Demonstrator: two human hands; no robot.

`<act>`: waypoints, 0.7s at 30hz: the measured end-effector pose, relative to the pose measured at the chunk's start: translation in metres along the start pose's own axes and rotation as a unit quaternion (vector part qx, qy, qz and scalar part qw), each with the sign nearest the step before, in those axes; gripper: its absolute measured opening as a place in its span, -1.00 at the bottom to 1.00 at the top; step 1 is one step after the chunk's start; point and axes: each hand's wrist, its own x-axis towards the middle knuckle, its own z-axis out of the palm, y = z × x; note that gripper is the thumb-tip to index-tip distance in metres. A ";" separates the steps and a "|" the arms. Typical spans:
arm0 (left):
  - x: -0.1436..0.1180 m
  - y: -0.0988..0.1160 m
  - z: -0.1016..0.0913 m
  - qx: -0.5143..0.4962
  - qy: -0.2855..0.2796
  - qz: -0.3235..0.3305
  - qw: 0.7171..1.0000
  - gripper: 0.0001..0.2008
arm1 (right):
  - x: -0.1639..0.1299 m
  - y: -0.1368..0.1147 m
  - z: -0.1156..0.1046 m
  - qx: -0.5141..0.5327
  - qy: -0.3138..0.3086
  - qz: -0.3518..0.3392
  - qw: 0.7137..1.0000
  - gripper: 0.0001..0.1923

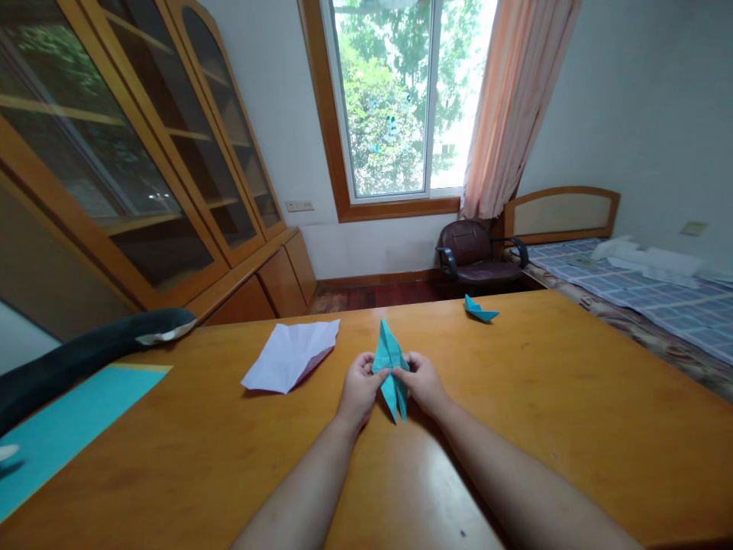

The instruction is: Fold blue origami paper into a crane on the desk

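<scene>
A folded piece of blue origami paper (390, 344) is held between my two hands above the middle of the table. It has a pointed top and two narrow points hanging down, with a slit between them. My left hand (362, 386) grips its left edge, thumb pressed on the front. On the other edge, my right hand (424, 382) pinches it in the same way, and the two thumbs nearly meet at the centre. The fingers behind the paper are partly hidden. To the left lies a creased sheet of white paper (292, 353).
A small blue folded paper boat (481, 310) sits near the far edge of the wooden table (573, 428). On the left are a flat blue sheet (85, 428) and a dark, long plush-like object (97, 347). Beyond stand a chair (473, 252), a bed and a glass-fronted cabinet.
</scene>
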 end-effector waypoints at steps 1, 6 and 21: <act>-0.001 0.001 0.001 -0.007 -0.009 -0.002 1.000 -0.55 | 0.000 0.000 0.001 0.013 0.005 0.001 1.000 -0.65; -0.006 0.003 0.004 -0.001 -0.063 -0.016 0.998 -0.49 | -0.001 -0.006 0.004 0.065 -0.025 0.002 0.998 -0.60; -0.009 0.008 -0.002 0.063 -0.085 -0.019 0.994 -0.67 | -0.005 -0.014 -0.004 0.146 -0.123 0.115 0.975 -0.74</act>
